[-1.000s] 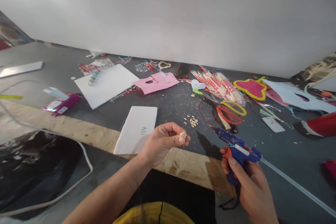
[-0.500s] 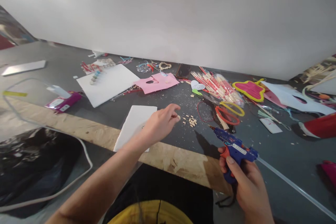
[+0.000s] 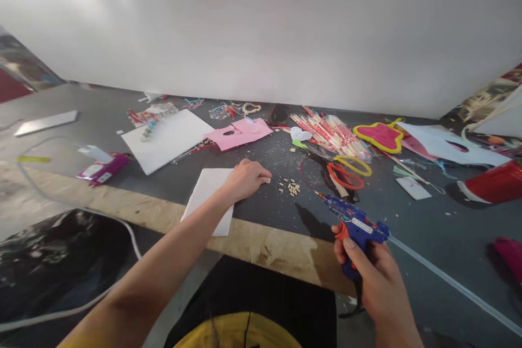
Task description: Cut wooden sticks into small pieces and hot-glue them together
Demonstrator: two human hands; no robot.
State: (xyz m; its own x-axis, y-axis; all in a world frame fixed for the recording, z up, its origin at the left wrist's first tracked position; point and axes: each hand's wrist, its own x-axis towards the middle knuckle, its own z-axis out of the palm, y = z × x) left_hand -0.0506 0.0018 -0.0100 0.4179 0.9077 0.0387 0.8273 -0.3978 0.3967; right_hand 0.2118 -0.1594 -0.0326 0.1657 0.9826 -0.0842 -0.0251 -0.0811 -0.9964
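My left hand (image 3: 247, 179) rests over the right edge of a white board (image 3: 207, 187), its fingers pinched together. A small pale wooden piece (image 3: 268, 180) shows at the fingertips. Just to the right lies a little pile of short cut wooden pieces (image 3: 293, 188). My right hand (image 3: 373, 272) grips a blue glue gun (image 3: 354, 222) by the handle, the index finger at its orange trigger. The gun's nozzle points left toward the pile, and a long clear glue stick (image 3: 444, 280) runs out of its back.
Orange-handled scissors (image 3: 346, 176) and packed chopsticks (image 3: 332, 133) lie beyond the gun. Pink cut paper (image 3: 238, 133) and a larger white board (image 3: 171, 138) sit further back. A red cup (image 3: 491, 182) lies at right. A white cable (image 3: 132, 234) crosses the left side.
The fingers of my left hand, partly spread before, have closed into a pinch. My right hand keeps its hold on the glue gun. The view has shifted slightly.
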